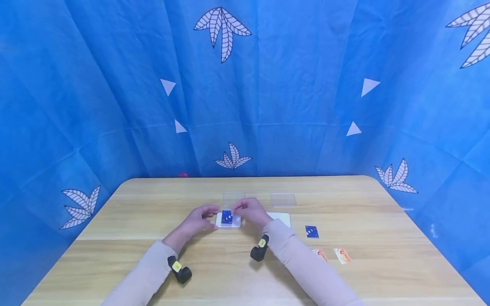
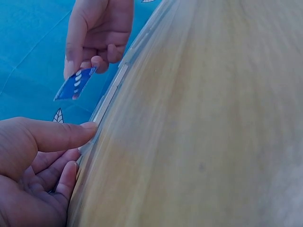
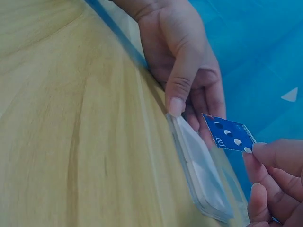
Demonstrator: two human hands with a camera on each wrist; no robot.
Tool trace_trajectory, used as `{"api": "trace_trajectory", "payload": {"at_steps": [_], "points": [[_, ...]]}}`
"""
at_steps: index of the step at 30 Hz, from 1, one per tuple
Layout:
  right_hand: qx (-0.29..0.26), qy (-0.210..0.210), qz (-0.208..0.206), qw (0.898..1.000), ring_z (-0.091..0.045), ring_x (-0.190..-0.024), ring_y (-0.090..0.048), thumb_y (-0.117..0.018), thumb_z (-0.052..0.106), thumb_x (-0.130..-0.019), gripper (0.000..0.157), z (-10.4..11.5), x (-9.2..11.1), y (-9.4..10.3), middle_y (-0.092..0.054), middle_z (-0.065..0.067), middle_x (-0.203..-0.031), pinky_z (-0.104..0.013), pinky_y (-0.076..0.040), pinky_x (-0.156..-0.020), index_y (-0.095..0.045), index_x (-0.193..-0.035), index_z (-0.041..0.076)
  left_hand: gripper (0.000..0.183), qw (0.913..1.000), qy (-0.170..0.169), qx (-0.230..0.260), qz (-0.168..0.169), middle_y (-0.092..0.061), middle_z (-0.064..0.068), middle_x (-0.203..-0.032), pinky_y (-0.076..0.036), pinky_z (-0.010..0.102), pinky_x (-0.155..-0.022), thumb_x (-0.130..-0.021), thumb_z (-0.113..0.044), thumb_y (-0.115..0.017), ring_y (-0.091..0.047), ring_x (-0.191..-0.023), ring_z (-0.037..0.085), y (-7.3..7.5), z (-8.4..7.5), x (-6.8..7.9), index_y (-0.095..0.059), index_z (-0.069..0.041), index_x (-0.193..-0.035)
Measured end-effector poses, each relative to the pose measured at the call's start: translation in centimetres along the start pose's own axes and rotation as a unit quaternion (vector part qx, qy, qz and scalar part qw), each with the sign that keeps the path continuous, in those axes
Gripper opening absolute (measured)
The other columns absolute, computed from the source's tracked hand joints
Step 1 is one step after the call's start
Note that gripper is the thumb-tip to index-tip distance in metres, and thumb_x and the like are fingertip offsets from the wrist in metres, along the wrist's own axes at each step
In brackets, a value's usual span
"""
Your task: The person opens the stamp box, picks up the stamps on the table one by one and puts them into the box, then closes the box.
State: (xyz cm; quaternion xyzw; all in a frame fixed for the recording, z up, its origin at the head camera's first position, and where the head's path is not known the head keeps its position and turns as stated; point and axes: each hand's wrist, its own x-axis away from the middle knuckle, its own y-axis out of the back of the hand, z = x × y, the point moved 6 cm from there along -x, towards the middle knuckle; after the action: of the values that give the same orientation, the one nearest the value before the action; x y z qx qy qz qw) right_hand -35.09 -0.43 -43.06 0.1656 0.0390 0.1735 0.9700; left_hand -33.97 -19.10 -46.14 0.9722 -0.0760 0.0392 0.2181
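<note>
My right hand (image 1: 252,211) pinches a blue postage stamp (image 3: 228,133) by one edge between thumb and fingertip. The stamp has perforated edges and a row of moon shapes; it is tilted above a shallow clear plastic case (image 3: 199,168) with a white inside. At the case's left end, my left hand (image 1: 200,219) holds it, the thumb on the near corner and the other fingers along the side. In the left wrist view the case (image 2: 111,93) shows only as a thin edge, so its inside is hidden there.
A second white case (image 1: 282,218) lies partly behind my right hand. Two clear plastic lids (image 1: 233,198) (image 1: 283,199) lie farther back. To the right are another blue stamp (image 1: 311,231) and two orange-and-white stamps (image 1: 342,255), one partly covered by my right sleeve.
</note>
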Motion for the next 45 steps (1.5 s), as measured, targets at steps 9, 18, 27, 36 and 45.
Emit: {"api": "trace_trajectory", "payload": {"at_steps": [9,18,27,36,45], "points": [[0.008,0.009,-0.001,1.000,-0.018,-0.090,-0.059,-0.068,0.005,-0.080,0.012,-0.3,-0.5,-1.0,-0.070,-0.007,-0.094,-0.039,-0.046,-0.090,-0.071,-0.092,0.003,0.064,1.0000,-0.001,0.002,0.000,-0.060,0.007,-0.124,-0.045,0.045,-0.100,-0.067,0.004,-0.077,-0.051,-0.117,0.028,0.0,0.1,0.2,-0.058,-0.011,-0.126],[0.039,-0.003,-0.021,0.999,-0.016,-0.086,-0.059,-0.069,0.004,-0.079,0.009,-0.4,-0.9,-1.3,-0.070,-0.003,-0.088,-0.035,-0.048,-0.084,-0.073,-0.087,0.006,0.065,0.9999,-0.011,0.000,0.008,-0.059,0.009,-0.125,-0.045,0.045,-0.100,-0.066,0.003,-0.078,-0.051,-0.117,0.030,-0.1,-0.2,0.0,-0.058,-0.010,-0.127],[0.052,-0.014,-0.034,0.998,-0.017,-0.086,-0.059,-0.068,0.003,-0.079,0.009,-0.1,-0.9,-1.5,-0.069,-0.002,-0.087,-0.037,-0.048,-0.086,-0.072,-0.085,0.007,0.064,0.9999,-0.006,-0.005,0.008,-0.059,0.009,-0.126,-0.045,0.046,-0.100,-0.068,0.002,-0.077,-0.050,-0.118,0.030,-0.1,-0.7,0.4,-0.057,-0.011,-0.127],[0.064,0.003,-0.040,0.997,-0.017,-0.083,-0.059,-0.068,0.001,-0.078,0.008,0.1,-0.7,-1.6,-0.069,-0.004,-0.084,-0.036,-0.047,-0.083,-0.072,-0.084,0.004,0.064,0.9999,-0.009,-0.005,0.007,-0.059,0.009,-0.125,-0.046,0.044,-0.098,-0.067,0.002,-0.077,-0.051,-0.117,0.030,-0.2,-0.4,0.4,-0.058,-0.010,-0.127],[0.074,0.015,-0.042,0.996,-0.014,-0.078,-0.059,-0.069,0.002,-0.078,0.007,0.0,-0.8,-1.7,-0.069,-0.004,-0.081,-0.030,-0.049,-0.076,-0.072,-0.084,0.004,0.064,0.9999,-0.007,-0.002,0.007,-0.059,0.009,-0.125,-0.047,0.043,-0.098,-0.067,0.003,-0.076,-0.051,-0.116,0.029,-0.1,-0.5,0.5,-0.058,-0.011,-0.127]]}}
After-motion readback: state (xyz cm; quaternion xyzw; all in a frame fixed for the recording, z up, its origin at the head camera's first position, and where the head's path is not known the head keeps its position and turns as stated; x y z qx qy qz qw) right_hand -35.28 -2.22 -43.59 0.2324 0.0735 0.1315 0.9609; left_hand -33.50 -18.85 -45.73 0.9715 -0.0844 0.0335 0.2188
